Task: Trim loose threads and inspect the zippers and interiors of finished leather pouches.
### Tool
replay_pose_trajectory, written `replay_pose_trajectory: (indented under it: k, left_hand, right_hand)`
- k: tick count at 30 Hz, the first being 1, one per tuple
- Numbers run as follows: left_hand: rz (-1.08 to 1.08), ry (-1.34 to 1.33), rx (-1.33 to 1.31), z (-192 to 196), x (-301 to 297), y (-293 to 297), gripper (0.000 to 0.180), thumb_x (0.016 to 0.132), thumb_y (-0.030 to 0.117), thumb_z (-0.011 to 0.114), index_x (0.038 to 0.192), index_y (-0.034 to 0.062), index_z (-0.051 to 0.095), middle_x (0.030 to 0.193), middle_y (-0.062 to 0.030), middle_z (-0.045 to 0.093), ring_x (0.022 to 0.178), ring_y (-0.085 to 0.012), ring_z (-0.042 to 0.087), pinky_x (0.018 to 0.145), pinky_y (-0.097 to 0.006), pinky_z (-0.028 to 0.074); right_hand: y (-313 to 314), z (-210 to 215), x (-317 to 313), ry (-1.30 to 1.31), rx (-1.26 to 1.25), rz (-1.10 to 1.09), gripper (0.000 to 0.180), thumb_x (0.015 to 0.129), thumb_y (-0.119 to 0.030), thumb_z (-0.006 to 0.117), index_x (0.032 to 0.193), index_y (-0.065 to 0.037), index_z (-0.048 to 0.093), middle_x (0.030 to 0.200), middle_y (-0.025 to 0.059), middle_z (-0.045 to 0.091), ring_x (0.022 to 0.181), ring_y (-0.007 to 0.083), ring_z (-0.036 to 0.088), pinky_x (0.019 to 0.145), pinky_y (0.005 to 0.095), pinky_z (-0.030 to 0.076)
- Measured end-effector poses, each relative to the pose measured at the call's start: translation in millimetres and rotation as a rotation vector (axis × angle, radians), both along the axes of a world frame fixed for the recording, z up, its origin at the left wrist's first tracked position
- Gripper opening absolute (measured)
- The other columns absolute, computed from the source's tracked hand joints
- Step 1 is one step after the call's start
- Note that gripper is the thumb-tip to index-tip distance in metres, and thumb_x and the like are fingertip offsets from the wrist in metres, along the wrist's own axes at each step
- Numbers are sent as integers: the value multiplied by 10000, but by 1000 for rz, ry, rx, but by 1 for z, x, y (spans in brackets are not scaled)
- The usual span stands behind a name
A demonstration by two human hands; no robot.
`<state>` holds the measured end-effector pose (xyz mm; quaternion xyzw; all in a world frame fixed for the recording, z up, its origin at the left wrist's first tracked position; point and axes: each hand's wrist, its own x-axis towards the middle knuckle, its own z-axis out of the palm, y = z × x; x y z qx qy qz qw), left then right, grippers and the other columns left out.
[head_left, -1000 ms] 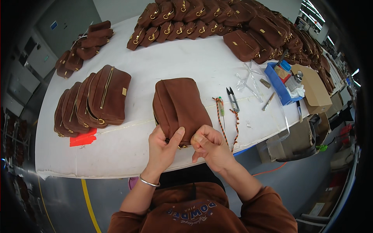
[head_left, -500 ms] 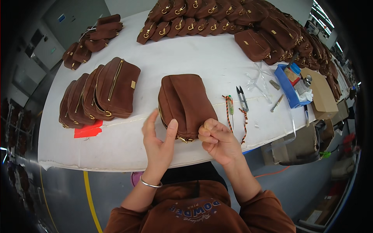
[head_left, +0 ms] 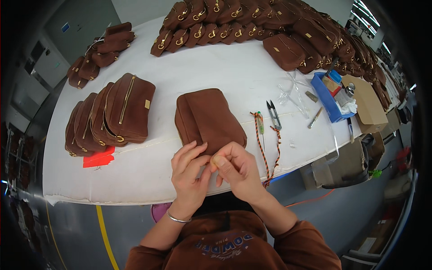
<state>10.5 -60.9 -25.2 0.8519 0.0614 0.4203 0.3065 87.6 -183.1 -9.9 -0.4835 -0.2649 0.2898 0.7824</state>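
Note:
A brown zip pouch (head_left: 210, 118) lies on the white table right in front of me, its near end covered by my fingers. My left hand (head_left: 190, 174) is at its near left corner, thumb and index finger pinched together, the other fingers bent over the pouch's edge. Close against it, my right hand (head_left: 237, 170) is closed in a pinch, its fingertips meeting those of the left. Whatever lies between the fingertips is too small or hidden to make out. The pouch's zip end is hidden behind both hands.
Left of the pouch, several brown pouches (head_left: 128, 108) stand in a row beside red tape (head_left: 100, 158). To the right lie thread snips (head_left: 273, 115), a green-handled awl (head_left: 260, 125) and a pen-like tool (head_left: 315, 118). A blue bin (head_left: 327, 100) sits beyond, below piled pouches (head_left: 283, 51).
My hands have come together at the pouch's near end. The right hand moved left, and the left hand's fingers, upright before, now bend inward. The view has shifted slightly.

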Motion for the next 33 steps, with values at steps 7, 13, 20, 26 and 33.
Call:
replay_pose_trajectory:
  k: [7,13,20,26,33]
  left_hand:
    - [12,63,74,6,3,4,160,749,15,724,903,27,680,1063,-81,639,999,-283,550,875,-374,461]
    - [9,73,-104,11,3,2,37,886,38,658,889,2,663,1034,-112,616,963,-236,561,836,-333,468]
    - [-33,96,-240,14,5,6,42,864,14,671,884,-7,642,1076,-125,566,950,-236,550,784,-316,480]
    - [-30,114,-242,12,5,9,60,872,41,673,853,-3,636,1089,-127,549,1003,-246,529,848,-318,451]
    - [-32,130,-269,9,1,9,59,858,48,686,838,12,644,1138,-127,542,1061,-265,486,919,-355,408]
  right_hand:
    - [-7,13,5,-506,-228,28,75,973,-77,565,976,-2,571,941,81,636,833,105,632,669,235,527]
    - [-34,-7,103,-969,-655,-727,233,865,-29,650,1081,38,598,1001,205,646,879,347,636,764,399,525]
    - [-58,-33,139,-1128,-1002,-714,416,784,32,641,1192,31,558,979,238,641,888,385,610,792,462,502]
    - [-66,-22,140,-621,-824,-679,492,793,101,537,1281,37,524,931,158,648,800,245,652,694,362,541]
    - [-64,25,68,65,-166,-109,452,917,-26,469,1369,-20,489,976,72,621,779,119,603,639,250,503]
